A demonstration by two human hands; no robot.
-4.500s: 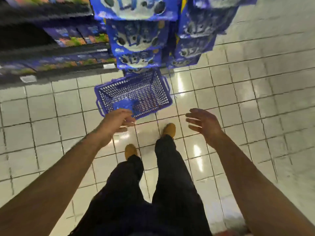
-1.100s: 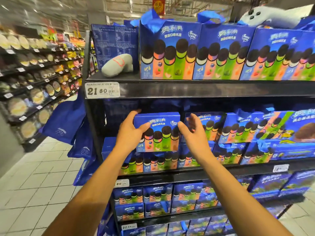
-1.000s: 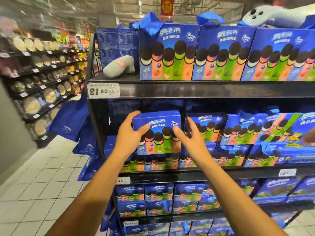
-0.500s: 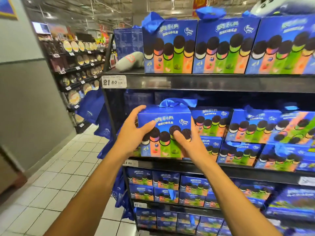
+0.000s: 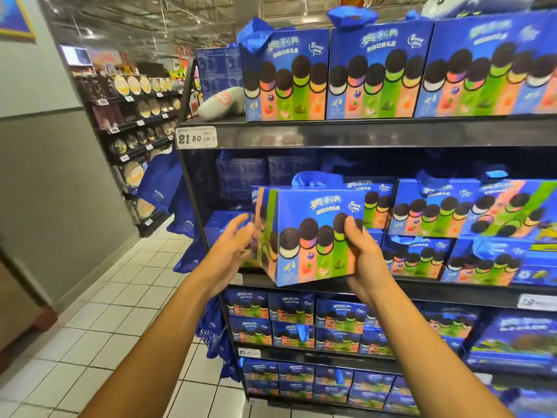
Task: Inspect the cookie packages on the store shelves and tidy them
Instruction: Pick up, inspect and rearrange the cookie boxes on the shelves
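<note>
I hold the cookie box (image 5: 310,236) tilted just in front of the middle shelf (image 5: 422,292), both arms outstretched. My right hand (image 5: 361,260) grips its right corner, thumb across the front; my left hand (image 5: 233,245) presses straight-fingered against its side.

Grey two-tone wall (image 5: 45,182), pale tiled floor (image 5: 99,342), exposed lit ceiling (image 5: 150,22).
</note>
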